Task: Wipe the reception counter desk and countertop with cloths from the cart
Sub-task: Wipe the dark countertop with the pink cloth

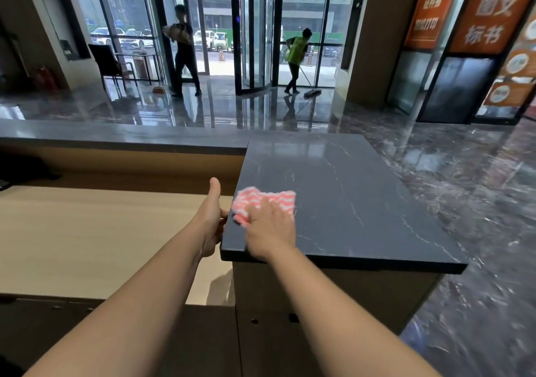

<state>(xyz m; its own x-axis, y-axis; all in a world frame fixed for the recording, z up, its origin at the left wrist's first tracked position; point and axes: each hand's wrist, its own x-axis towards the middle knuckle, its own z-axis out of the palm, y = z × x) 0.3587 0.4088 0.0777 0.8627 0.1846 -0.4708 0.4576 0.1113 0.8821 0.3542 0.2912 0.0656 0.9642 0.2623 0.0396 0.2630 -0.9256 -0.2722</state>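
Pink and white zigzag cloth (265, 201) lies flat on the dark stone tabletop (362, 202), under and just ahead of the fingers (271, 208) of the right hand (271, 231), close to the slab's left edge. Those fingers are stretched out nearly straight and a little spread, pressing down on the near half of the cloth, palm down; the far half sticks out beyond the fingertips and a corner shows to their left. The left hand (210, 223) is just beside the slab's left edge, thumb pointing forward and away from the fingers. Its fingers (224, 213) curl toward that edge and touch it, but their tips are hidden, so I cannot tell whether they grip the slab or only rest against it. Below and to the left of these fingers runs the lower, pale wooden tabletop (87, 231). Far beyond both hands, on the shiny floor (464, 173), a person in a green vest (295, 57) holds a mop.
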